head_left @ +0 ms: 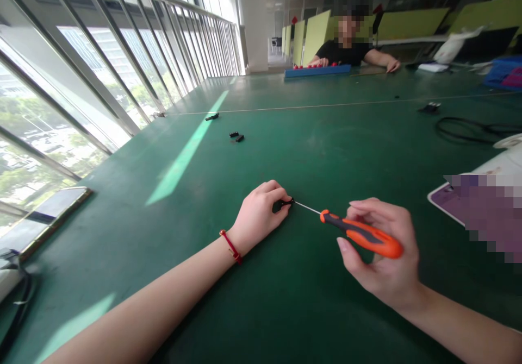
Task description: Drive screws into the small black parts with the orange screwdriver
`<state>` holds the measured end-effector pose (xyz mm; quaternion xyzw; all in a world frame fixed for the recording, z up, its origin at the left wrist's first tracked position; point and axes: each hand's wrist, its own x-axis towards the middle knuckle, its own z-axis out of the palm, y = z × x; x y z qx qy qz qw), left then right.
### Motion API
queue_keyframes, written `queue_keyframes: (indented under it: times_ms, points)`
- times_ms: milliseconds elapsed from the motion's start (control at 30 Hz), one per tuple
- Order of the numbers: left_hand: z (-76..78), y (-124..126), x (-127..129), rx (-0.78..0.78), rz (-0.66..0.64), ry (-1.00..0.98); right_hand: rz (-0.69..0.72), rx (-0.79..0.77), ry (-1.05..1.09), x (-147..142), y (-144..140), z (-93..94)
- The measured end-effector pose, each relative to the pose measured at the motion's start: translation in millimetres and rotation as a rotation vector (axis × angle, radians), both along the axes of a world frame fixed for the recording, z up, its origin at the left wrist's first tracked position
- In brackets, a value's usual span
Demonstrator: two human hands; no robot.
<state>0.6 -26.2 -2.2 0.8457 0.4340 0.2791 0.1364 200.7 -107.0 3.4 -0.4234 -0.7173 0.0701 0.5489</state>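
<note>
Between the thumb and fingers of my left hand [263, 206] is a small black part [287, 202], pinched low over the green table and mostly hidden by the fingertips. A screwdriver [367, 234] with an orange and dark grey handle points left, the tip of its thin shaft at the black part. Around the handle, my right hand [391, 261] holds it loosely, thumb below and fingers above slightly apart, with the handle's end toward the palm. Whether the tip sits in a screw is too small to tell.
Several small black pieces [240, 138] lie farther up the green table [326, 157]. A phone [49, 217] is at the left edge by the railing. Across the table sits a person [346, 51] behind a blue tray [318, 71]. Black cable [465, 130] lies right.
</note>
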Motion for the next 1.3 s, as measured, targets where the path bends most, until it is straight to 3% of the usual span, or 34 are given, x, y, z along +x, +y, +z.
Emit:
queue_keyframes:
  times_ms: [100, 267, 433, 533, 700, 833, 967, 1300]
  points:
    - [0.1, -0.3, 0.2, 0.000, 0.001, 0.000, 0.032, -0.062, -0.107, -0.5, 0.6, 1.2]
    - [-0.1, 0.3, 0.0, -0.005, 0.001, -0.009, -0.011, 0.037, -0.024, -0.1, 1.1, 0.0]
    - [0.2, 0.7, 0.3, -0.001, 0.005, -0.006, 0.028, 0.000, -0.157, 0.6, 0.1, -0.1]
    - [0.5, 0.2, 0.8, 0.005, 0.008, -0.003, 0.002, 0.072, -0.064, 0.0, 0.5, 0.2]
    - [0.1, -0.4, 0.8, 0.008, 0.010, -0.002, 0.044, 0.006, -0.158, -1.4, 1.2, 0.7]
    - [-0.4, -0.4, 0.7, 0.012, 0.009, -0.002, 0.006, 0.030, -0.059, -1.0, 0.8, -1.6]
    - [0.0, -0.5, 0.6, 0.009, 0.010, -0.001, 0.033, -0.008, -0.158, -0.3, 0.0, -2.4]
    - [0.3, -0.9, 0.7, 0.009, 0.014, 0.005, 0.039, 0.034, -0.057, -0.6, 1.6, -2.5]
